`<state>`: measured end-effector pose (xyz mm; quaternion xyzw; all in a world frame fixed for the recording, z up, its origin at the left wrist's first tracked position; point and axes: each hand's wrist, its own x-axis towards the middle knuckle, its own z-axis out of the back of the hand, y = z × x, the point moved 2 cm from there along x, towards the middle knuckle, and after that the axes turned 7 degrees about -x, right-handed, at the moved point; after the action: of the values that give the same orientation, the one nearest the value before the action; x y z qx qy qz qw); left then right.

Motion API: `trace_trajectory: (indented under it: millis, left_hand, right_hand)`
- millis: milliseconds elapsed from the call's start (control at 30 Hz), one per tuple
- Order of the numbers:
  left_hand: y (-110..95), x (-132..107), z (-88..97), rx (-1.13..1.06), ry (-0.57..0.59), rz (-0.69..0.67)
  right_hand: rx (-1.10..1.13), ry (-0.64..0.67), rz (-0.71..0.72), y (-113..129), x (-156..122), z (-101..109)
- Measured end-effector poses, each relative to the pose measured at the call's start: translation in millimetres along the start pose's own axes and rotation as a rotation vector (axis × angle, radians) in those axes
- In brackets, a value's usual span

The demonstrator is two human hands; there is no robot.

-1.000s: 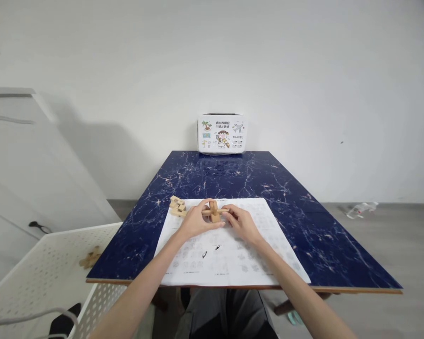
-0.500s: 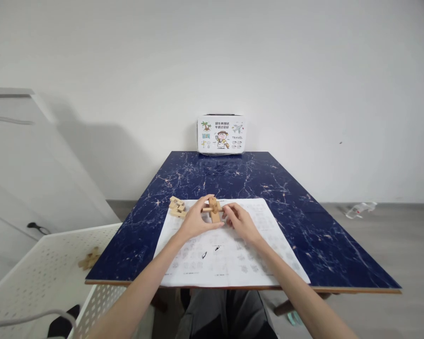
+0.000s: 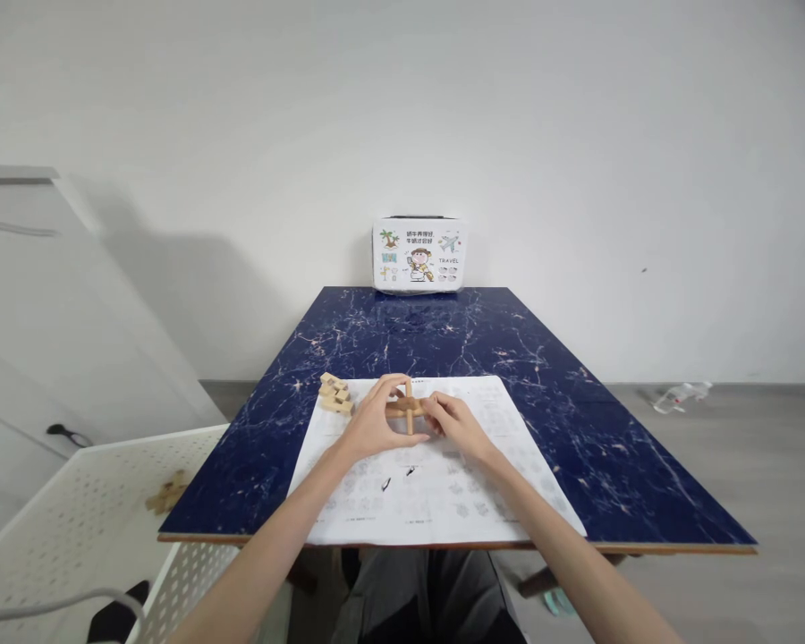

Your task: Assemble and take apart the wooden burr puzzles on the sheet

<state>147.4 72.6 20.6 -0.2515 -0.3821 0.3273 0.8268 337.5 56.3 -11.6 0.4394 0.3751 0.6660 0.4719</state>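
Note:
A wooden interlocking puzzle (image 3: 409, 408) made of crossed sticks is held between both hands, above a printed paper sheet (image 3: 376, 501). My left hand (image 3: 374, 419) curves around its left side, with thumb and fingers at the near and far ends of one stick. On the right, my right hand (image 3: 453, 420) pinches the end of another stick; its fingertips partly cover that end. Several loose wooden puzzle pieces (image 3: 335, 395) lie in a small heap at the sheet's far left corner, left of my left hand.
The sheet lies on a blue marbled table (image 3: 429, 335). A white printed case (image 3: 419, 256) stands against the wall at the back. Lower left, a white perforated cart (image 3: 94, 501) carries more wooden pieces (image 3: 167, 492). Two small dark items (image 3: 386, 484) rest on the paper.
The wooden puzzle has been turned between my hands: its wide part now runs left to right, and a thin stick points toward and away from me. Both hands stay on it.

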Motion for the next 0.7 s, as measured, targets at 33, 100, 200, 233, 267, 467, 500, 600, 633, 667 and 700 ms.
trace_trajectory:
  millis: [33,100,200,233,267,467,500,600,633,667,700]
  left_hand:
    - [-0.7,0.5,0.1,-0.021,-0.004,0.012]
    - [-1.8,1.4,0.2,-0.034,-0.022,0.043]
    - [-3.0,2.7,0.9,-0.028,-0.062,0.056]
    - [-3.2,3.0,1.3,-0.031,-0.071,0.051]
    - [-3.4,3.1,1.6,-0.036,-0.074,0.047]
    - [-2.6,2.5,2.4,-0.042,-0.055,0.052]
    - [-2.3,2.4,2.4,-0.036,-0.056,0.054]
    - [-1.9,2.4,3.1,-0.003,-0.076,0.062]
    - [-2.0,2.3,3.6,0.005,-0.085,0.066]
    - [-2.1,2.2,4.0,0.003,-0.087,0.07]
    - [-2.2,2.0,4.3,-0.009,-0.08,0.076]
  right_hand:
    - [0.02,0.01,-0.003,-0.3,0.2,-0.2]
    - [0.053,0.02,-0.005,-0.4,0.6,-0.8]
    - [0.085,0.023,-0.004,0.4,1.2,-2.3]
    - [0.092,0.021,-0.004,0.8,1.4,-2.7]
    - [0.098,0.019,-0.003,1.4,1.6,-3.1]
    - [0.106,-0.002,-0.002,5.1,0.5,-3.2]
    - [0.107,0.003,-0.002,5.2,0.3,-3.1]
    - [0.114,0.03,-0.007,3.9,0.0,-3.2]
    - [0.117,0.038,-0.008,3.0,0.0,-3.4]
    - [0.12,0.044,-0.008,2.0,-0.1,-3.5]
    - [0.121,0.05,-0.008,0.9,-0.3,-3.7]
